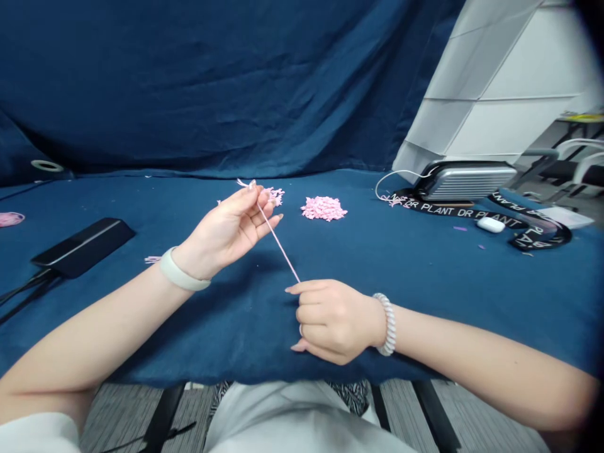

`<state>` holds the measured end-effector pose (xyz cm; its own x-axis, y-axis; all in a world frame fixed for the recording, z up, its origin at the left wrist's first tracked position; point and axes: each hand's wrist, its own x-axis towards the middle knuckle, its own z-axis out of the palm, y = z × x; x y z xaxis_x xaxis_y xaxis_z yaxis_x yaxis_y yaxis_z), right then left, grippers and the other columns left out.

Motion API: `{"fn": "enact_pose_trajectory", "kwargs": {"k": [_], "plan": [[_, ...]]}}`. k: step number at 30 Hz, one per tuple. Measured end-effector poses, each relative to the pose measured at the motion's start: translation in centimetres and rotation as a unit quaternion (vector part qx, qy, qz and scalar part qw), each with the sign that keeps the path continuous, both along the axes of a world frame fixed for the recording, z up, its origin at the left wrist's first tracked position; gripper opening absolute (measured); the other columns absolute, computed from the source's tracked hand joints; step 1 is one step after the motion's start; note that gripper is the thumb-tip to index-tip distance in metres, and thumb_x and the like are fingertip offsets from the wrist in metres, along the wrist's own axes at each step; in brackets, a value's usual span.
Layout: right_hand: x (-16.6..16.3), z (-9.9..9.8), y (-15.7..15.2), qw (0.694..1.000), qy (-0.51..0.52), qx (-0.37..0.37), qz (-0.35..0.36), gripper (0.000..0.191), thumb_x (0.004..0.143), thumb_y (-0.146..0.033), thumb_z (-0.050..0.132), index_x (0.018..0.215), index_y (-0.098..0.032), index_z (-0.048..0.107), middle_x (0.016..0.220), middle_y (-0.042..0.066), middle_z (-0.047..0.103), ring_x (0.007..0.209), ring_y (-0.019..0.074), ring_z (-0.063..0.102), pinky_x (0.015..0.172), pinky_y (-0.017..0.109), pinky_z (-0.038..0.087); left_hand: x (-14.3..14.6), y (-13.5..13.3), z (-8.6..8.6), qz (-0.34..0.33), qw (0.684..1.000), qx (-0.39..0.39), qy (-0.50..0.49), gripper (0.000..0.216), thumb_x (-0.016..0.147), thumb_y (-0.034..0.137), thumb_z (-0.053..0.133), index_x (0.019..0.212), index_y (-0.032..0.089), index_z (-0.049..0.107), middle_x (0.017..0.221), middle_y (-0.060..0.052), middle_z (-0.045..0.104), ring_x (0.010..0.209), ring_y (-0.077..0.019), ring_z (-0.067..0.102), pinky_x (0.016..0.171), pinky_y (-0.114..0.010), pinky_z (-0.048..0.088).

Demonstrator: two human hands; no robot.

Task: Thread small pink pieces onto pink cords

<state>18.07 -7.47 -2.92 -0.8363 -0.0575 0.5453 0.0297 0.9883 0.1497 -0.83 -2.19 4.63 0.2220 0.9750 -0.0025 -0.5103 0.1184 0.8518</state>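
A thin pink cord (279, 244) runs taut on a slant between my two hands above the blue cloth. My left hand (233, 220), palm turned up, pinches its upper end between thumb and forefinger, and short pale tails stick out past the fingertips. Lower and to the right, my right hand (337, 321) is closed in a fist on the other end, with the back of the hand facing up. Beyond the hands lies a heap of small pink pieces (324, 208). A second pink pile (275, 196) is partly hidden behind my left fingers.
A black flat device (83, 246) with cables lies at left, near a pink yarn bundle (10, 219). Pink strands (152, 259) show beside my left wrist. At right are a silver ribbed case (472, 181), a lettered black strap (448, 210) and a white earbud case (491, 224).
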Motion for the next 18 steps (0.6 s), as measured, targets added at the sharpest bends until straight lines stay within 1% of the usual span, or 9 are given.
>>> {"fn": "enact_pose_trajectory", "kwargs": {"k": [2, 4, 6, 8, 10, 13, 15, 16, 18], "plan": [[0.1, 0.1, -0.2, 0.998, 0.032, -0.055, -0.003, 0.032, 0.086, -0.03, 0.048, 0.059, -0.016, 0.057, 0.054, 0.001, 0.053, 0.051, 0.0122, 0.048, 0.071, 0.032, 0.051, 0.0, -0.2, -0.1, -0.015, 1.0, 0.004, -0.002, 0.008, 0.083, 0.02, 0.059, 0.078, 0.015, 0.057, 0.066, 0.004, 0.059, 0.06, -0.0046, 0.059, 0.067, -0.02, 0.054], [0.2, 0.3, -0.5, 0.991, 0.077, -0.113, -0.001, 0.024, 0.085, -0.03, 0.05, 0.075, -0.012, 0.063, 0.064, 0.005, 0.061, 0.057, 0.0139, 0.053, 0.062, 0.031, 0.049, 0.0, -0.3, -0.3, -0.025, 0.999, 0.016, 0.014, 0.007, 0.082, 0.019, 0.06, 0.078, 0.014, 0.057, 0.066, 0.004, 0.059, 0.053, -0.0031, 0.056, 0.055, -0.015, 0.051], [0.4, 0.7, -0.7, 0.972, 0.138, -0.188, -0.014, 0.022, 0.085, -0.026, 0.052, 0.093, -0.008, 0.063, 0.079, 0.01, 0.065, 0.07, 0.0157, 0.058, 0.064, 0.031, 0.049, 0.1, -0.4, -0.5, -0.022, 0.998, 0.029, 0.044, 0.006, 0.081, 0.016, 0.061, 0.077, 0.014, 0.057, 0.067, 0.004, 0.059, 0.049, -0.0024, 0.053, 0.047, -0.013, 0.047], [0.7, 0.8, -0.6, 0.934, 0.214, -0.283, -0.051, 0.022, 0.084, -0.019, 0.054, 0.102, -0.01, 0.063, 0.089, 0.011, 0.066, 0.078, 0.0153, 0.059, 0.068, 0.03, 0.05, 0.1, -0.5, -0.7, -0.012, 0.996, 0.038, 0.079, 0.006, 0.079, 0.015, 0.062, 0.076, 0.014, 0.057, 0.066, 0.003, 0.06, 0.046, -0.0024, 0.051, 0.043, -0.013, 0.045], [1.2, 0.8, 0.0, 0.865, 0.299, -0.392, -0.098, 0.023, 0.084, -0.017, 0.054, 0.105, -0.016, 0.064, 0.092, 0.008, 0.066, 0.074, 0.0126, 0.057, 0.066, 0.028, 0.049, 0.2, -0.4, -1.0, -0.007, 0.993, 0.041, 0.109, 0.007, 0.077, 0.015, 0.063, 0.076, 0.013, 0.057, 0.064, 0.003, 0.06, 0.045, -0.0027, 0.05, 0.043, -0.013, 0.044], [1.9, 0.9, 1.5, 0.709, 0.425, -0.548, -0.13, 0.025, 0.084, -0.023, 0.056, 0.108, -0.023, 0.063, 0.095, 0.005, 0.065, 0.058, 0.0074, 0.049, 0.054, 0.025, 0.045, 0.5, -0.3, -1.7, -0.015, 0.988, 0.036, 0.146, 0.008, 0.075, 0.018, 0.065, 0.076, 0.013, 0.058, 0.063, 0.002, 0.061, 0.044, -0.0033, 0.051, 0.043, -0.015, 0.046], [2.4, 1.2, 2.7, 0.614, 0.488, -0.607, -0.129, 0.025, 0.08, -0.024, 0.059, 0.104, -0.023, 0.065, 0.094, 0.003, 0.064, 0.053, 0.005, 0.044, 0.05, 0.023, 0.042, 0.7, -0.3, -2.2, -0.024, 0.985, 0.033, 0.166, 0.01, 0.074, 0.02, 0.067, 0.075, 0.013, 0.059, 0.063, 0.002, 0.062, 0.043, -0.0032, 0.05, 0.044, -0.016, 0.047], [2.7, 1.3, 3.3, 0.578, 0.509, -0.624, -0.13, 0.024, 0.078, -0.023, 0.061, 0.101, -0.022, 0.065, 0.093, 0.003, 0.064, 0.053, 0.0043, 0.043, 0.049, 0.022, 0.041, 0.9, -0.4, -2.4, -0.029, 0.984, 0.032, 0.174, 0.012, 0.074, 0.022, 0.067, 0.074, 0.013, 0.06, 0.062, 0.001, 0.062, 0.042, -0.0031, 0.049, 0.044, -0.016, 0.047], [3.2, 1.6, 4.3, 0.524, 0.537, -0.646, -0.139, 0.022, 0.074, -0.018, 0.063, 0.096, -0.019, 0.066, 0.091, 0.002, 0.063, 0.053, 0.0034, 0.042, 0.048, 0.02, 0.04, 1.2, -0.5, -2.9, -0.043, 0.98, 0.03, 0.19, 0.014, 0.073, 0.024, 0.068, 0.072, 0.012, 0.06, 0.061, 0.001, 0.063, 0.041, -0.0028, 0.048, 0.043, -0.016, 0.046]]}}
